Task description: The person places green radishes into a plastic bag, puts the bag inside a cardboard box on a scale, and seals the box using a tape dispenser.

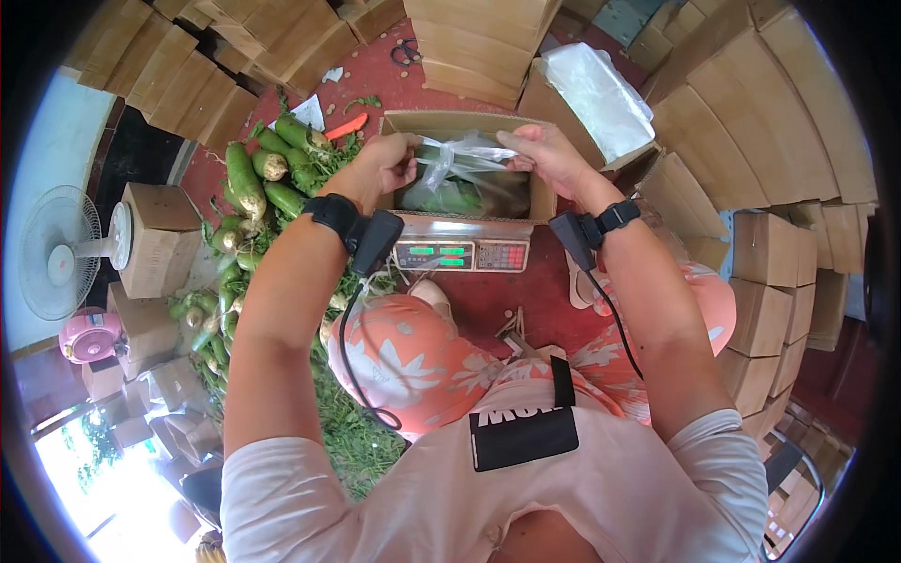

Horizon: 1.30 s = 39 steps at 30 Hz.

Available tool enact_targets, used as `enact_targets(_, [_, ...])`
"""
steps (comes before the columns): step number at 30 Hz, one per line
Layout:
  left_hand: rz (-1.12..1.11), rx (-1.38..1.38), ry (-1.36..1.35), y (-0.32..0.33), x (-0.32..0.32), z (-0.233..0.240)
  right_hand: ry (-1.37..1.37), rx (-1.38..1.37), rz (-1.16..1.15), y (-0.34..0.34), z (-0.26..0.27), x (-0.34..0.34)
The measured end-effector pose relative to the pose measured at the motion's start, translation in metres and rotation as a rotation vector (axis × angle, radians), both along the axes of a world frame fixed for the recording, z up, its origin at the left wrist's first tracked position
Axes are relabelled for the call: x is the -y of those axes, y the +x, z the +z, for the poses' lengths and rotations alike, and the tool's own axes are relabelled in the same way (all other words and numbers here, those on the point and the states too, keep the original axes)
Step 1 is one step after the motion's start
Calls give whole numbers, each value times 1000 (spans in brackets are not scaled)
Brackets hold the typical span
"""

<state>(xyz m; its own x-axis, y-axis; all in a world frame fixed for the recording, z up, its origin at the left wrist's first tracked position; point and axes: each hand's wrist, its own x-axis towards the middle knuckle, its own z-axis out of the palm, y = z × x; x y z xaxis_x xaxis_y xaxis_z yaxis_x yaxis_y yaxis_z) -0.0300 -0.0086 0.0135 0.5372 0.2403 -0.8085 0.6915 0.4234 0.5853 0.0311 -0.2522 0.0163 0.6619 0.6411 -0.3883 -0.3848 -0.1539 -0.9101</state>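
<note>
An open cardboard box (457,121) rests on an electronic scale (461,255) with lit green displays. Inside it, green radishes show through a clear plastic bag (450,176), whose top is drawn together in a knot or twist. My left hand (391,160) pinches one end of the plastic at the box's left side. On the other side, my right hand (542,156) grips the opposite end between thumb and fingers. The plastic stretches between both hands, above the radishes.
Green radishes (243,176) with leaves are heaped on the left, near an orange-red object (346,127). A box with clear plastic bags (598,98) stands at the upper right. Stacked cartons (739,127) surround the area. A white fan (63,253) is far left; scissors (405,53) lie on the floor.
</note>
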Motion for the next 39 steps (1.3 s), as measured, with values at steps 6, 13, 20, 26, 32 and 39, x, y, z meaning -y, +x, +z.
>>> enact_targets(6, [407,140,120,34,19,-17,-566,937,695,-14,3,-16])
enact_targets(13, [789,175,161,36,49,-10,-998,1331,1268,-9,-33,-20])
enact_targets(20, [798,113,-144,26,-18,-45,-833,1140,1325,-19,-45,-47])
enact_targets(26, [-98,-68,-387,17,2,8,-759,237,789,12,23,-28])
enact_targets(32, [71,-58,-549,12,-3,-10,-618,792,785,10,10,-12])
enact_targets(39, [610,123,-336,21,37,-49,-791,1344,1325,-3,-29,-28])
